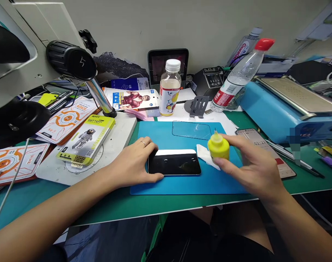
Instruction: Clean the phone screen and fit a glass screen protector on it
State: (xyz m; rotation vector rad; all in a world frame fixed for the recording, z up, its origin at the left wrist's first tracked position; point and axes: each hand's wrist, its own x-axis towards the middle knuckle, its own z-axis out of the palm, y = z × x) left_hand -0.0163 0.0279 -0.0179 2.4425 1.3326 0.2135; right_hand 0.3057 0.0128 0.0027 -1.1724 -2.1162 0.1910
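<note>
The phone [177, 165] lies on the blue mat [166, 187], its left end clasped between the thumb and fingers of the left hand [140, 160], while the right hand [255, 169] pinches a yellow bottle [218, 149] to its right.

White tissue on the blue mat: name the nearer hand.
Right. The right hand, with the yellow bottle in its grip, is just right of the white tissue; the left hand is farther, to the left, at the left end of the black phone.
</note>
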